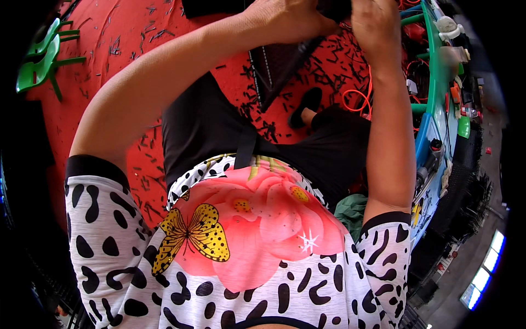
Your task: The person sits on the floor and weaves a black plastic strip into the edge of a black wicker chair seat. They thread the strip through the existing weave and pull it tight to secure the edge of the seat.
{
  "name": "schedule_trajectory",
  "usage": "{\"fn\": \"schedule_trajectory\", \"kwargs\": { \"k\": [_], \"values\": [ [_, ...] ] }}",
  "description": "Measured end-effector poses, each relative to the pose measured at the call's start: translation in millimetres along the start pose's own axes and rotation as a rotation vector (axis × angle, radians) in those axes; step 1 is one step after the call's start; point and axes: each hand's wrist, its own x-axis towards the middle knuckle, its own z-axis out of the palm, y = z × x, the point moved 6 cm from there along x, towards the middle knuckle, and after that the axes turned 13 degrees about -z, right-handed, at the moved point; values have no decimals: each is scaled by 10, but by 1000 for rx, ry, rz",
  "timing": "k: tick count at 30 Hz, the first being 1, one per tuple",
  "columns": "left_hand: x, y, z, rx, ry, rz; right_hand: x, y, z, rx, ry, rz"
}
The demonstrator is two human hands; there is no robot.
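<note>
My left hand (293, 21) reaches in at the top edge, its thumb pointing right against a dark thing (334, 9) between my hands. Below that hand hangs a black mesh-like panel (274, 68) with a pale stitched line along one side, narrowing to a corner; the hand appears closed on it. Opposite, my right hand (375, 27) is raised close to the dark thing with its fingers curled. The top edge cuts off both sets of fingertips, so what the right hand grips is hidden.
Black scraps (334, 68) litter the red floor (104, 60). Green plastic chairs (41, 68) stand at the far left. Along the right runs a green-framed bench (435, 71) with tools, including a dark power tool (427, 167). An orange cable (364, 104) loops on the floor near my shoe (311, 101).
</note>
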Motion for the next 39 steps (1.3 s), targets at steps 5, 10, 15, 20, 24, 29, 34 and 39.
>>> {"fn": "schedule_trajectory", "kwargs": {
  "k": [5, 10, 15, 20, 24, 29, 34, 39],
  "values": [
    [-206, -108, -62, 37, 186, 57, -100, -328, 246, -218, -158, -10],
    [-1001, -348, -157, -94, -12, -130, -576, -320, 434, 571, -491, -32],
    [-1494, -401, -58, 96, -198, -50, -482, 650, 415, 765, -65, 467],
    [-1491, -352, -7, 96, -165, -2, 432, 1123, 133, 531, 299, 243],
    [-1485, -295, -1, 124, -150, -25, 1407, 158, 245, 79, 113, -390],
    [-1459, -250, 60, 144, -219, -9, 1398, 76, 1264, -266, -878, -596],
    [-1600, -365, -69, 146, -301, -118, 1051, 277, 1340, -403, -1180, -425],
    [-1798, -395, -332, 121, -352, -163, 870, 179, 1128, -489, -1263, -438]
  ]
}}
